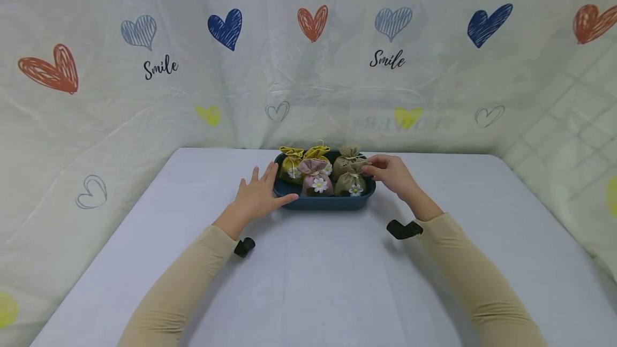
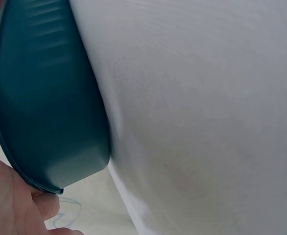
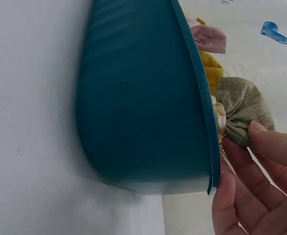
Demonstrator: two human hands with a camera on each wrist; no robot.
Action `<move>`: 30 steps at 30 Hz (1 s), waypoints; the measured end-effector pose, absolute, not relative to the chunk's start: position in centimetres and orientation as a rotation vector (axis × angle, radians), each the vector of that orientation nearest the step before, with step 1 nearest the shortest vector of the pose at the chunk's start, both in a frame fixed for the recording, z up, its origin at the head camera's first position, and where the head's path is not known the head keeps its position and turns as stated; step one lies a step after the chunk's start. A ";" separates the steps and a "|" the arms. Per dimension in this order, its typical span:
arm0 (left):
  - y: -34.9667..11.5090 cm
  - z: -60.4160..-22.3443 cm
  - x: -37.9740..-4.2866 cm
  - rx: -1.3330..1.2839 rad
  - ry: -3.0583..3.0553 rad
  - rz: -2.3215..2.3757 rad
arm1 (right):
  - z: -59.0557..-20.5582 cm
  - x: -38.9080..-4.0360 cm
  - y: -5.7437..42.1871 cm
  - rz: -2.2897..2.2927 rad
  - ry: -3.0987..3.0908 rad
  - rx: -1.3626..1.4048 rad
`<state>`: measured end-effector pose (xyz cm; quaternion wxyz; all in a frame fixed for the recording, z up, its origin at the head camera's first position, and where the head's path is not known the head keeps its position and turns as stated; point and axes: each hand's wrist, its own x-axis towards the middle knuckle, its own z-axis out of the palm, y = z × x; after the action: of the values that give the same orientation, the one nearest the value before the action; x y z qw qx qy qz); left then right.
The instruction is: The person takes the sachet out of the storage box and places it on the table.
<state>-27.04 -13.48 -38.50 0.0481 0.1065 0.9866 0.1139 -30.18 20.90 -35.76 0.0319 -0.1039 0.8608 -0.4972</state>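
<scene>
A dark teal tub (image 1: 323, 203) stands at the far middle of the table, holding small drawstring pouches. My left hand (image 1: 255, 197) is at its left end, fingers spread and fairly straight, the thumb over the front rim; the left wrist view has the fingers against the tub wall (image 2: 50, 107). At the right end, my right hand (image 1: 391, 174) pinches the gathered top of the front grey-green pouch (image 1: 348, 182) between thumb and fingers. That fabric top (image 3: 244, 110) pokes above the rim in the right wrist view. The pouch's body sits inside the tub.
Behind the pinched pouch is another grey-green pouch (image 1: 340, 165). A pink pouch (image 1: 312, 167) with a white flower sits mid-tub, and two yellow pouches (image 1: 289, 161) fill the back left. A white cloth covers the table (image 1: 318, 272); a heart-printed sheet (image 1: 308, 68) hangs behind.
</scene>
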 end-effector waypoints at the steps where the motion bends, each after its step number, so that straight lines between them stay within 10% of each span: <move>1: -13.5 -38.5 -27.0 0.325 3.009 0.341 | -35.7 -30.2 20.9 -1.542 2.645 -0.324; 30: -13.6 -38.5 -27.2 0.327 2.993 0.353 | -34.1 -30.1 20.1 -1.805 2.555 -0.336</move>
<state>-27.19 -13.60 -38.54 0.0550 0.1075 0.9859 0.1162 -30.08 20.14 -34.08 -0.0021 -0.1069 0.8121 -0.5737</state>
